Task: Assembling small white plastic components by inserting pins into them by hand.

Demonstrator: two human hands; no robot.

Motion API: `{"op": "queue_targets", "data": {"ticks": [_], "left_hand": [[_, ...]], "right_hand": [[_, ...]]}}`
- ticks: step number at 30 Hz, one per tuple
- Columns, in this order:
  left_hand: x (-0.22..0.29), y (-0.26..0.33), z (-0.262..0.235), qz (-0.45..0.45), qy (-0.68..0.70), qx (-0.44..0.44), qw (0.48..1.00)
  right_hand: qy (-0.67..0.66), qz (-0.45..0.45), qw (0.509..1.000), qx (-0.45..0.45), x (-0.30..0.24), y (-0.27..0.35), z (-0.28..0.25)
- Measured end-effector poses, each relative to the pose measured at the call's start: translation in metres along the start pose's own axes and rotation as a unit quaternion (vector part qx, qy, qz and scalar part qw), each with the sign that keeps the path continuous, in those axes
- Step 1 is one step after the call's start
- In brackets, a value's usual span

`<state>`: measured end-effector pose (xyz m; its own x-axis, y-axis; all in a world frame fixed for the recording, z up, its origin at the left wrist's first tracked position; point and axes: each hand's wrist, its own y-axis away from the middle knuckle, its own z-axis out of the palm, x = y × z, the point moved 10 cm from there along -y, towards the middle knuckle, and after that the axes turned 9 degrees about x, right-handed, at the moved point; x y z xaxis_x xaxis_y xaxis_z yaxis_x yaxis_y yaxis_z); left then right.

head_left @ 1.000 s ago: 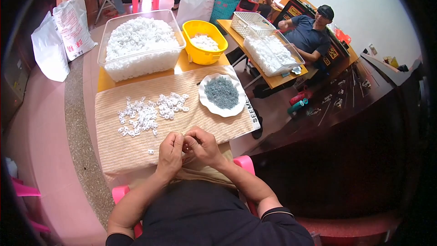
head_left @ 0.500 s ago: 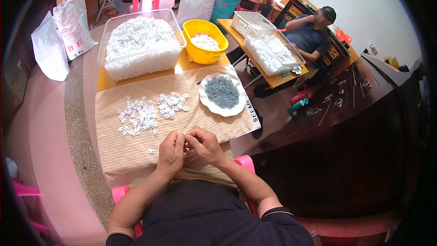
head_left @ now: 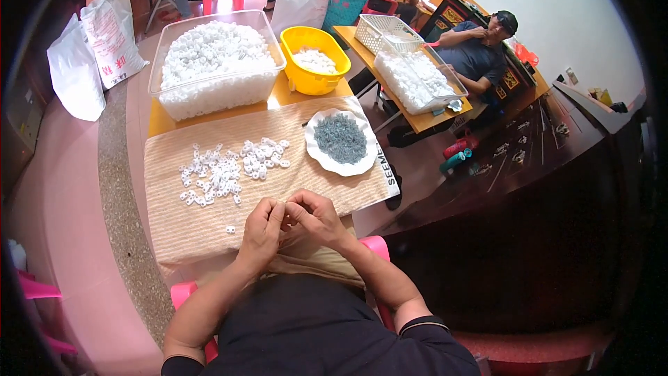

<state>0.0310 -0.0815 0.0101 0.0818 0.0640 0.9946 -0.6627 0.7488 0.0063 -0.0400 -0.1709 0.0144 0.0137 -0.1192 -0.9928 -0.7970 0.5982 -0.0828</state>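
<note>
At the front edge of the table, my left hand (head_left: 261,234) and my right hand (head_left: 317,221) meet with thumbs and fingertips pinched together. Whatever they hold is too small or hidden behind the fingers. Just left of my hands, a single small white plastic piece with two holes (head_left: 230,229) lies on a beige striped towel (head_left: 184,233). Farther in, a loose pile of the same white pieces (head_left: 217,174) spreads out beside a smaller cluster (head_left: 264,158). On the right, a white scalloped plate (head_left: 351,167) carries a heap of tiny grey parts (head_left: 339,138).
A large clear bin (head_left: 216,103) full of white pieces and a yellow basin (head_left: 316,85) stand at the table's back. Beyond, a person (head_left: 473,56) sits by another table (head_left: 426,122). White sacks (head_left: 75,73) stand on the floor at left.
My hands have risen very slightly and stay pinched together. The piles, plate and single white piece lie as before.
</note>
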Motion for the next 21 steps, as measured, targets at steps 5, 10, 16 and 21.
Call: {"op": "queue_targets", "data": {"ticks": [5, 10, 16, 21], "left_hand": [[-0.007, 0.0, 0.002, -0.032, 0.032, -0.012, 0.999], [-0.01, 0.0, 0.003, -0.04, 0.047, -0.018, 0.998], [-0.006, -0.001, 0.003, -0.008, -0.009, -0.013, 1.0], [0.016, 0.0, 0.0, 0.076, -0.108, 0.007, 0.991]], "right_hand": [[0.004, -0.001, 1.0, -0.002, -0.004, 0.0, -0.001], [-0.011, 0.006, 1.0, -0.014, -0.004, -0.002, -0.004], [-0.138, 0.103, 0.984, -0.048, 0.008, -0.003, -0.003], [-0.185, 0.201, 0.96, -0.068, 0.017, 0.003, 0.0]]}}
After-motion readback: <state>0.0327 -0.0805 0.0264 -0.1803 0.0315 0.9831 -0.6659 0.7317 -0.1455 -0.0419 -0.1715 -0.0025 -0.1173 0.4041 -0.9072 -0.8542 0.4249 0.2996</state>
